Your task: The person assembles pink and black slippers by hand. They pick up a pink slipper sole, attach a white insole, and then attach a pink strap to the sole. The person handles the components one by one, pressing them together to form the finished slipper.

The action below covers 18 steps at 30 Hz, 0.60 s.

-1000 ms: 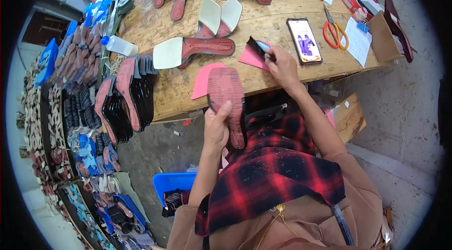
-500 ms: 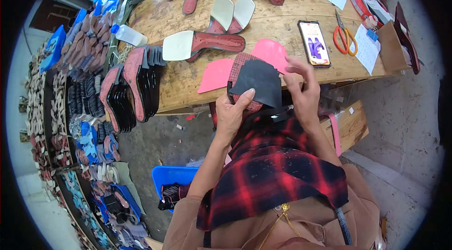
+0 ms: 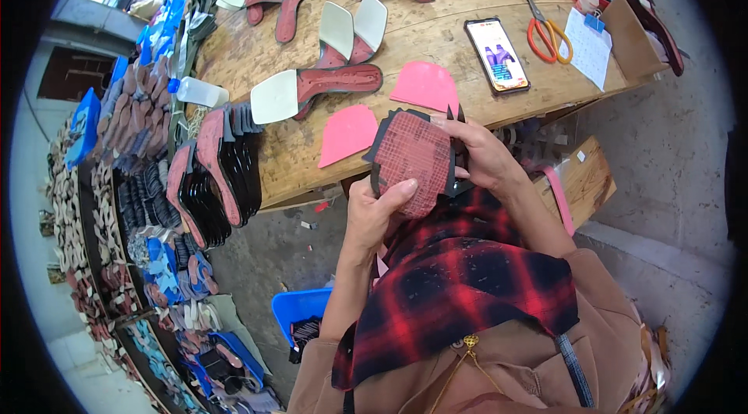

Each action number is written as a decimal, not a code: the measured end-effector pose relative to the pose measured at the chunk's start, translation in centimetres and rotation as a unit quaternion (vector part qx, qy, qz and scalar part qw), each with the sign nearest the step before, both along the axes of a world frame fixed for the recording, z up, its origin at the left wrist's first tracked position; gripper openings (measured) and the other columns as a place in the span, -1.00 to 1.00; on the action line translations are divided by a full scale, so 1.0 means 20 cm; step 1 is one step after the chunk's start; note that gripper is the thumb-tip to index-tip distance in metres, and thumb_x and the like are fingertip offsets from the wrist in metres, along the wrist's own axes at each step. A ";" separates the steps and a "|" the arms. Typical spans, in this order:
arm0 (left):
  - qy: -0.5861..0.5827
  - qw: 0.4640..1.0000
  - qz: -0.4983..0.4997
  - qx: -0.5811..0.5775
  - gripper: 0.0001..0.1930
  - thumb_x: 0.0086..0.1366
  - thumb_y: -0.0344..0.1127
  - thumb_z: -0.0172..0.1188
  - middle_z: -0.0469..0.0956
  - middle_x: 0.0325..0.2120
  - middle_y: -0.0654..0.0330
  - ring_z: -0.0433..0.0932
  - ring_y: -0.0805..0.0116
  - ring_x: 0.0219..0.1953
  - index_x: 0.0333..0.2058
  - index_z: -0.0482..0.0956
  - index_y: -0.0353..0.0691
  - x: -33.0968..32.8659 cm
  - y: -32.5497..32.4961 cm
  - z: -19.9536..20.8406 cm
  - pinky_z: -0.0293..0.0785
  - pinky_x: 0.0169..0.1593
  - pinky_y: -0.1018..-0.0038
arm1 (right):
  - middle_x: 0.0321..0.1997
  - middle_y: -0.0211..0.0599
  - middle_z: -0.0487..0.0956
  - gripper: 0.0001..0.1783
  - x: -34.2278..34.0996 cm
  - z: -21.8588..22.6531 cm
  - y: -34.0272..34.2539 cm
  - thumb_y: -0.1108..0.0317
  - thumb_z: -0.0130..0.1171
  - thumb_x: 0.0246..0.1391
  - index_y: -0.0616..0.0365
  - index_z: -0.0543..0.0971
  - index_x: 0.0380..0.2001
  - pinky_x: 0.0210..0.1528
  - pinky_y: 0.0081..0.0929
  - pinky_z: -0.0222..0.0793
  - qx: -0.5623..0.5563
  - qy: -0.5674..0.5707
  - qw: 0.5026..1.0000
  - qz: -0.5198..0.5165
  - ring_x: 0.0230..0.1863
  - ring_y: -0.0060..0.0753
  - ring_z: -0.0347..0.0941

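Note:
A small stack of cut pieces (image 3: 413, 157), reddish with a grid pattern on top and black at the edges, is held over my lap by the table's front edge. My left hand (image 3: 374, 215) grips its lower left, thumb flat on the reddish face. At the upper right my right hand (image 3: 485, 155) closes on the stack's edge, its thumb side on top. Dark pointed tips rise beside the right fingers; what they belong to is hidden. Just beyond lie two pink rounded pieces (image 3: 348, 133) on the wooden table (image 3: 421, 36).
Red insoles with pale front parts (image 3: 340, 79) lie across the table. A phone (image 3: 499, 55), orange-handled scissors (image 3: 549, 36) and papers are at the right. Black-edged insoles (image 3: 214, 161) line the left edge near a white bottle (image 3: 200, 92). A blue bin (image 3: 300, 309) stands below.
The stack has turned from its black face to the reddish grid face. My right hand, formerly raised beside it with fingers apart, now grips its edge. The view has shifted slightly.

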<state>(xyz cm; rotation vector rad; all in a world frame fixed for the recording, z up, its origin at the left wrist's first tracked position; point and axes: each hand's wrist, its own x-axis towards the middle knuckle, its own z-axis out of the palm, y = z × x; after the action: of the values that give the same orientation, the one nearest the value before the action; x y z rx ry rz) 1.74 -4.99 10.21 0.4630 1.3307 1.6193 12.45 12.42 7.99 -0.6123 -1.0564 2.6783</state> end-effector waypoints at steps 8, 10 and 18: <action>-0.042 0.999 0.012 -0.012 -0.75 0.22 -0.39 0.24 0.64 -0.27 0.14 0.60 0.43 -0.28 -0.16 0.59 -0.42 0.02 0.00 -0.05 0.53 -0.16 0.45 | -0.39 -0.54 0.54 -0.74 0.03 -0.04 -0.01 0.21 0.01 0.29 0.12 0.51 -0.12 -0.80 -0.72 0.03 -0.048 0.018 0.999 0.003 -0.64 -0.78 0.32; -0.044 0.999 0.020 -0.012 -0.75 0.22 -0.39 0.24 0.64 -0.27 0.14 0.60 0.43 -0.29 -0.17 0.59 -0.42 0.02 0.00 -0.06 0.54 -0.17 0.45 | -0.40 -0.54 0.54 -0.75 0.03 -0.04 0.00 0.20 0.01 0.29 0.12 0.52 -0.13 -0.80 -0.72 0.04 -0.051 0.017 0.999 0.009 -0.65 -0.77 0.32; -0.065 0.997 -0.019 -0.048 -0.68 0.20 -0.40 0.25 0.61 -0.23 0.13 0.59 0.40 -0.25 -0.09 0.54 -0.41 -0.02 0.01 -0.11 0.54 -0.15 0.45 | -0.48 -0.53 0.50 -0.75 0.04 -0.05 -0.01 0.19 0.00 0.31 0.13 0.52 -0.18 -0.80 -0.73 0.06 -0.035 0.013 0.999 -0.006 -0.71 -0.76 0.27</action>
<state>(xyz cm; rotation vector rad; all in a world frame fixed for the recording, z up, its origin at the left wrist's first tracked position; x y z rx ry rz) 1.30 -4.73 7.99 0.3181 1.2885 1.5202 13.25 12.13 7.09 -0.5921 -0.9527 2.7144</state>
